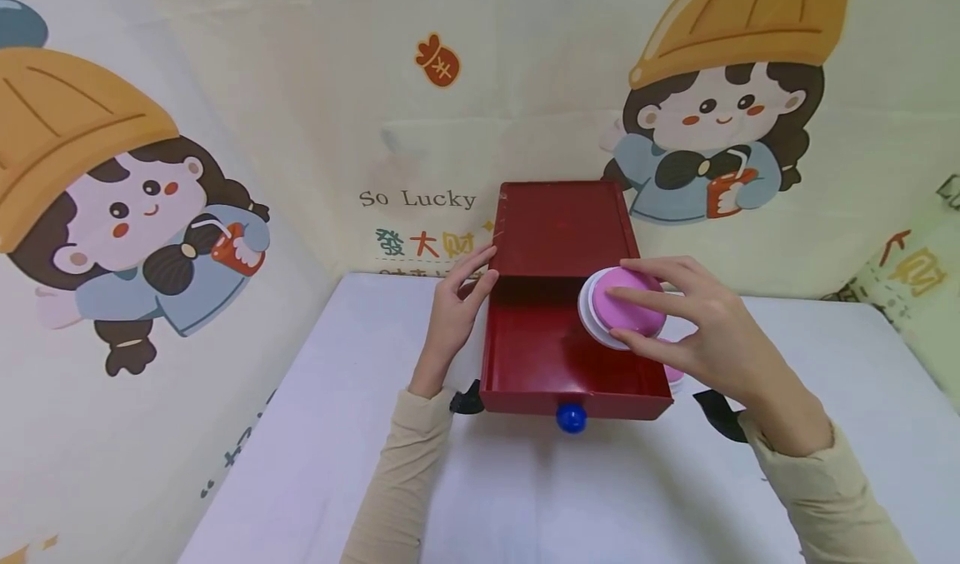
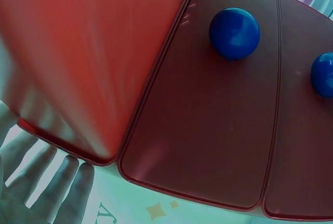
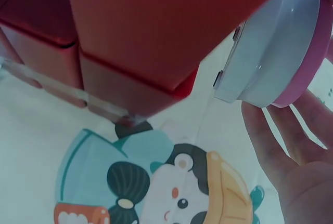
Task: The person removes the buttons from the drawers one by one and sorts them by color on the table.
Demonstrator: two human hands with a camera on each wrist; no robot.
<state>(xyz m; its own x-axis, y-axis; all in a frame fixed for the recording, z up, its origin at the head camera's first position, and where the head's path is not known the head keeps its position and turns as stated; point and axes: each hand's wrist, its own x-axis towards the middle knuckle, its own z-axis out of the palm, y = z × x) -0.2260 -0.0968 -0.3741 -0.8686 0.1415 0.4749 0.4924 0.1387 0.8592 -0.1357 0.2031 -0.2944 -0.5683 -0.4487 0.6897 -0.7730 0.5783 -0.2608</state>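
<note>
A red drawer cabinet (image 1: pixel 562 229) stands against the printed backdrop, its top drawer (image 1: pixel 562 356) pulled out, with a blue knob (image 1: pixel 572 418) on the front. My left hand (image 1: pixel 453 310) rests its extended fingers against the cabinet's left side; the left wrist view shows those fingers (image 2: pixel 78 187) along its edge. With thumb and fingers my right hand (image 1: pixel 712 331) grips a round pink-and-white object (image 1: pixel 633 301) over the drawer's right side. Its white side and small dark bits underneath face the right wrist view, where the hand (image 3: pixel 302 172) is partly cut off.
Partly hidden by the drawer's right side, another pink-and-white thing (image 1: pixel 675 375) sits on the white tabletop (image 1: pixel 525 497). Lower drawers with blue knobs (image 2: pixel 234 33) show shut in the left wrist view. Behind the cabinet rises a cartoon-printed cloth (image 1: pixel 322 114).
</note>
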